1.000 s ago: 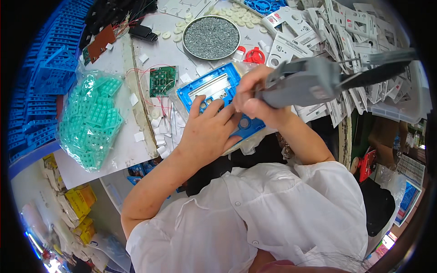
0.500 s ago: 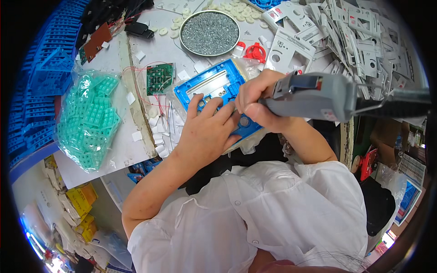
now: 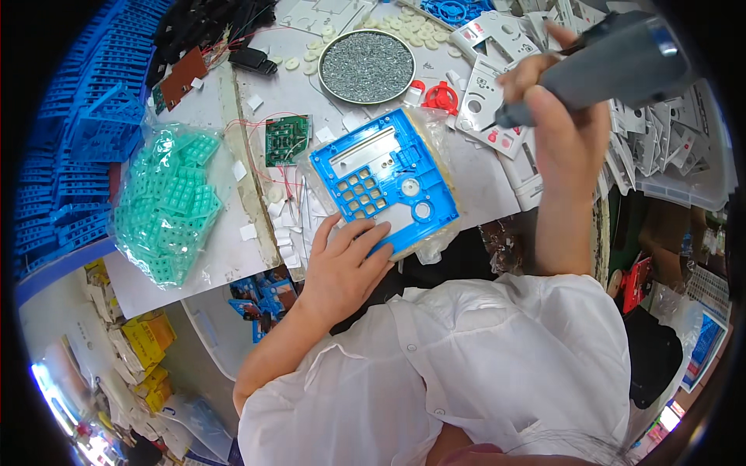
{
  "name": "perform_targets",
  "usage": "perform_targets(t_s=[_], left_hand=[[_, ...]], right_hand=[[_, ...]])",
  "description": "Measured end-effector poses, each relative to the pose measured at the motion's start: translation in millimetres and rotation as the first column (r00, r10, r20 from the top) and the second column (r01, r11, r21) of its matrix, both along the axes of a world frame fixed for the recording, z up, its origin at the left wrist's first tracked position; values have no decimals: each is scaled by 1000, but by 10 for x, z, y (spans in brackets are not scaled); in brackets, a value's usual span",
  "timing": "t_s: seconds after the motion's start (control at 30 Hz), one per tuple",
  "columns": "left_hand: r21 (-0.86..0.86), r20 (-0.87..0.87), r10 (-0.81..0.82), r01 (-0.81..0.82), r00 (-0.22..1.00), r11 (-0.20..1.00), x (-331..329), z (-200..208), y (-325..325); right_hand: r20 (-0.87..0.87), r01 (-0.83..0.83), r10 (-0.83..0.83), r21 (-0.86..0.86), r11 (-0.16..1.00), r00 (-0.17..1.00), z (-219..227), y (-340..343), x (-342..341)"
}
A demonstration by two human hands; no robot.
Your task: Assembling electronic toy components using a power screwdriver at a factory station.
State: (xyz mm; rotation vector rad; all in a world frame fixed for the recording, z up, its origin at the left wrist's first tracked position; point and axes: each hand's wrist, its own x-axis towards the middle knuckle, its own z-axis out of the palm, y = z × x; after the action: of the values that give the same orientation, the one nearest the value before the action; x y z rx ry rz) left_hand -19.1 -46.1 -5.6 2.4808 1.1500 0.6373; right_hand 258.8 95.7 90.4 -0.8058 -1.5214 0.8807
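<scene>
In front of me a blue plastic casing (image 3: 400, 168) with a keypad grid and round openings lies tilted on clear plastic wrap at the table edge. My left hand (image 3: 344, 264) rests on its near left corner, fingers stretched out and holding nothing. Raised to the right of the casing, my right hand (image 3: 556, 116) is wrapped round a grey electric screwdriver (image 3: 614, 70). The tool's thin bit points left, over the white printed panels (image 3: 497, 101), apart from the casing. A round tin of small screws (image 3: 367, 67) stands just beyond the casing.
A green circuit board (image 3: 287, 141) with red wires lies left of the casing. Further left are a bag of turquoise keypads (image 3: 169, 202) and stacked blue parts (image 3: 93, 116). Red plastic pieces (image 3: 440, 98) and cream discs (image 3: 423, 29) lie around the tin.
My right hand has lifted the screwdriver off the casing, up and to the right. My left hand has slid toward the casing's near corner, uncovering the keypad grid.
</scene>
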Motion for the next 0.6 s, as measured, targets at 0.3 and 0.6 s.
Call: perform_targets(t_s=[0.3,0.6], left_hand=[[-138,258,299,-271,919,953,-502,192,399],[39,-144,499,-499,854,865,-919,364,1366]], right_hand=[[407,-13,-71,200,980,911,-511,-754,-92],[478,-58,5,97,994,878,-838,-787,-246]])
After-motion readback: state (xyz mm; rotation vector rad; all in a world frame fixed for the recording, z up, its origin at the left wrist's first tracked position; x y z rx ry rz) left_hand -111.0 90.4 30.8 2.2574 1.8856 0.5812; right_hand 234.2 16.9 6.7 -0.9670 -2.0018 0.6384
